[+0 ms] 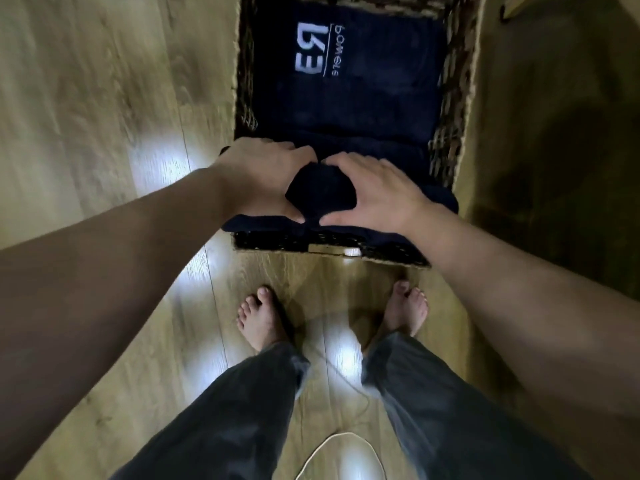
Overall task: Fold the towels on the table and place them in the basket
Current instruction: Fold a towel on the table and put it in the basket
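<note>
The floor [104, 98] is pale wood-look boards running away from the viewer, with bright patches of light reflected on it in front of the feet and to the left of the basket. A dark shadow falls across the boards on the right. The woven basket [450, 98] stands on this floor just ahead of the person, its near rim close to the toes. Inside it lies a folded navy towel [363, 109] with a pale printed logo facing up, filling most of the bottom. A second navy towel [322, 192] sits at the near end of the basket, its edge lapping over the near rim. The left hand [263, 174] and the right hand [374, 192] both lie flat on this towel, fingers straight and spread, index fingertips and thumbs nearly meeting so that a patch of dark cloth shows between them; neither hand is curled around anything. Both forearms are bare. Below, two bare feet [258, 318] stand apart on the boards under dark grey trouser legs [225, 410]. A thin pale cord [332, 441] loops across the floor between the legs.
</note>
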The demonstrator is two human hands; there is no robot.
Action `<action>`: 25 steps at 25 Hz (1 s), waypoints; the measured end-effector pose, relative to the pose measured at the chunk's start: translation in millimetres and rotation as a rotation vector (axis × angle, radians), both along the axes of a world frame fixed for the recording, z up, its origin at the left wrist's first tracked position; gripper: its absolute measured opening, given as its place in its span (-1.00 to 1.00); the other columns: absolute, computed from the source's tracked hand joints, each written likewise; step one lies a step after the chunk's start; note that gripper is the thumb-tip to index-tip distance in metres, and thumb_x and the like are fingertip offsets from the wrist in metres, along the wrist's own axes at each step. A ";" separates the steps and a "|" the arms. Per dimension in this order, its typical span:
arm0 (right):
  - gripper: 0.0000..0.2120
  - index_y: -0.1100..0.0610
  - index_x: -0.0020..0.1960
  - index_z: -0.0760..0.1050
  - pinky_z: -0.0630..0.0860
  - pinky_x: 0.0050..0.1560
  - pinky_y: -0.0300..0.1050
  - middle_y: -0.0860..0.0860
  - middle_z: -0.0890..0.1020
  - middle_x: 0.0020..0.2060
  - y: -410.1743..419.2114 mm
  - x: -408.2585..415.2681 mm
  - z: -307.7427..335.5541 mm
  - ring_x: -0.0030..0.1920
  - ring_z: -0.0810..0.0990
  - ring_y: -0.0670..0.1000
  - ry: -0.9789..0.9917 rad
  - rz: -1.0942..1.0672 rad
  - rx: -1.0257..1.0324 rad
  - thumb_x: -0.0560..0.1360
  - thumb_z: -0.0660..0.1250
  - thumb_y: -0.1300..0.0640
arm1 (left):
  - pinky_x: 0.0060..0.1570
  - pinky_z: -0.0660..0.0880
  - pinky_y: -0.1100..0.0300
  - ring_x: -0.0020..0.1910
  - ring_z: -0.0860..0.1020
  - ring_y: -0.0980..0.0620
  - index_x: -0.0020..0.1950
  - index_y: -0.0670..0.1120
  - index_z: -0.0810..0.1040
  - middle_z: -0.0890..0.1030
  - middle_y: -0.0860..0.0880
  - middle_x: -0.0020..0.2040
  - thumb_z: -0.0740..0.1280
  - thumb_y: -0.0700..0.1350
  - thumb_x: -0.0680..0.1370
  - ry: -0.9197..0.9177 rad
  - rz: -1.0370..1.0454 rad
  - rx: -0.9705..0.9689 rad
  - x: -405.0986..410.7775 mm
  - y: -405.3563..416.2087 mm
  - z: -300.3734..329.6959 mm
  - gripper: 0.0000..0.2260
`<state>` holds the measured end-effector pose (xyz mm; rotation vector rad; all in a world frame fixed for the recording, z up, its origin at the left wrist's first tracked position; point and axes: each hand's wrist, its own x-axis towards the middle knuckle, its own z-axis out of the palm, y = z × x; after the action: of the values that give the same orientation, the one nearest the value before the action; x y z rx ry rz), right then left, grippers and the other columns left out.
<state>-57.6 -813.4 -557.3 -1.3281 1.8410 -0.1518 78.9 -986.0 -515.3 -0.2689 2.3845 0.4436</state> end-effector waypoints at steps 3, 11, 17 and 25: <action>-0.16 -0.09 0.50 0.24 0.33 0.35 0.05 -0.04 0.50 0.37 12.2 -14.1 -0.3 0.32 0.48 0.08 -0.005 0.035 0.056 0.36 0.43 -0.40 | 0.05 0.52 -0.01 0.10 0.58 -0.06 0.36 0.13 0.36 0.58 0.07 0.13 0.46 0.41 0.31 -0.008 0.031 0.074 -6.5 13.4 -11.3 -0.28; -0.18 -0.07 0.53 0.22 0.33 0.34 0.07 0.03 0.50 0.35 43.9 -10.2 -45.7 0.29 0.48 0.14 0.089 0.213 0.183 0.43 0.26 -0.49 | 0.21 0.48 -0.09 0.27 0.44 -0.16 0.53 0.06 0.17 0.46 -0.09 0.31 0.43 0.37 0.39 -0.109 0.090 0.083 13.6 76.9 -89.3 -0.15; -0.32 0.11 0.19 0.56 0.24 0.33 0.37 0.15 0.67 0.06 64.8 -0.5 -31.1 0.10 0.58 0.30 0.660 -0.029 0.190 0.62 -0.08 -0.37 | 0.19 0.44 -0.13 0.29 0.44 -0.19 0.52 0.13 0.13 0.43 -0.07 0.34 0.40 0.41 0.39 -0.177 0.098 0.048 10.5 75.3 -91.9 -0.16; -0.43 0.09 0.08 0.62 0.32 0.12 0.19 0.09 0.66 -0.02 94.2 18.2 -48.8 0.04 0.54 0.26 0.677 -0.238 0.231 0.69 -0.08 -0.21 | 0.32 0.32 -0.27 0.37 0.36 -0.22 0.53 0.15 0.10 0.39 -0.09 0.37 0.41 0.37 0.41 -0.230 0.114 0.070 11.7 75.2 -94.8 -0.17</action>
<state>-39.4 -719.2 -606.1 -1.0615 2.4874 0.4274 90.6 -910.8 -610.1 -0.4036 2.1322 0.5193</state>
